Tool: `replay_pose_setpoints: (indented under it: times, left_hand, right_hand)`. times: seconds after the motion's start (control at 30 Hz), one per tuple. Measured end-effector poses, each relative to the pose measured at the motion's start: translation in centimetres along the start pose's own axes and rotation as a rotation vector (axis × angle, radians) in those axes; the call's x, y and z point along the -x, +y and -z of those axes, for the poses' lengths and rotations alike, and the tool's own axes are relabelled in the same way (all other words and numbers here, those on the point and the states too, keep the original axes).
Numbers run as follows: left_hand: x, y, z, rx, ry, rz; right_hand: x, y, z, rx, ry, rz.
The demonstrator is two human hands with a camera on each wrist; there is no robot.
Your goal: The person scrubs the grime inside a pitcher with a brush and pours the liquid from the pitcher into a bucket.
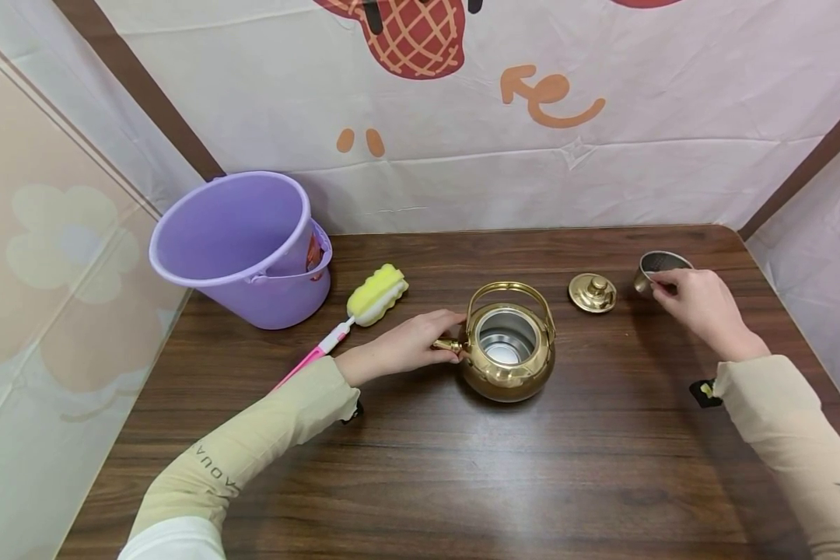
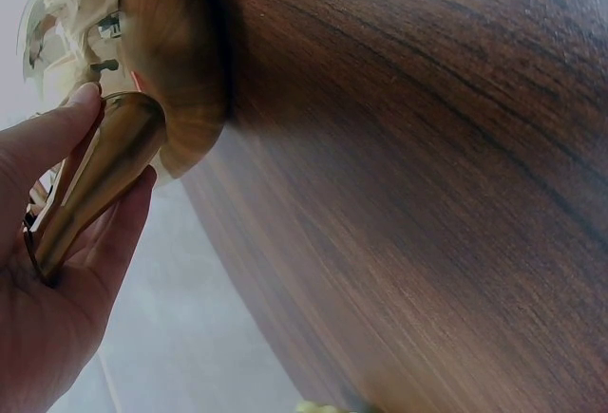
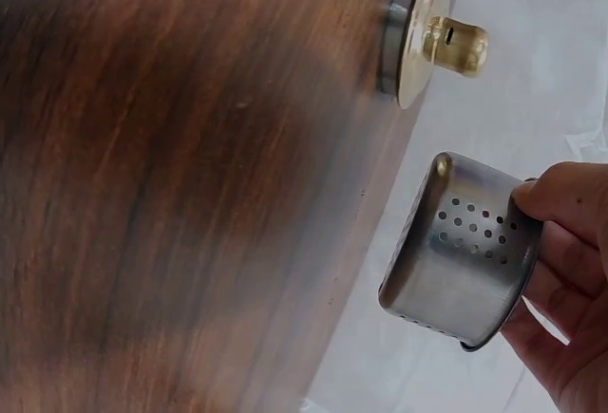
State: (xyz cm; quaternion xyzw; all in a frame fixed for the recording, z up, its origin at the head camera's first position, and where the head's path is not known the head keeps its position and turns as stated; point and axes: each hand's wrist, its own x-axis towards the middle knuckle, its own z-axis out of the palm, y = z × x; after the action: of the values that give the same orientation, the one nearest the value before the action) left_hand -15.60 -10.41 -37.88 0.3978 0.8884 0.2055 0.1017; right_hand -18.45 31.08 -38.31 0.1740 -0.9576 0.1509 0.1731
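Observation:
A shiny gold teapot point(image 1: 507, 381) stands lidless on the table, its bail handle raised and its silver inside showing. My left hand point(image 1: 414, 342) holds the tapered spout point(image 2: 109, 152) at its left side, thumb on one side and fingers on the other. At the right, my right hand point(image 1: 703, 307) pinches the rim of a metal tea strainer point(image 3: 461, 252) between thumb and fingers. Small holes run through the strainer's wall, and its open end faces the palm. The gold teapot lid point(image 1: 593, 293) lies knob up on the table, left of the strainer.
A purple bucket point(image 1: 273, 299) stands at the back left. Beside it lies a sponge brush point(image 1: 376, 295) with a yellow and white head and a pink handle, partly behind my left forearm. A printed cloth point(image 1: 462, 187) hangs along the back edge of the wooden table point(image 1: 532, 482).

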Motion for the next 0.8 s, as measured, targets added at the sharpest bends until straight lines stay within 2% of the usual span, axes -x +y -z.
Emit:
replay_pose_setpoints:
  times: [0.43, 0.8]
  left_hand:
    - [0.1, 0.0, 0.1, 0.004, -0.003, 0.001]
    - [0.1, 0.1, 0.0, -0.005, 0.002, -0.008]
  right_hand:
    - [-0.2, 0.5, -0.8, 0.004, -0.06, -0.016]
    - [-0.3, 0.5, -1.1, 0.006, -0.07, -0.016]
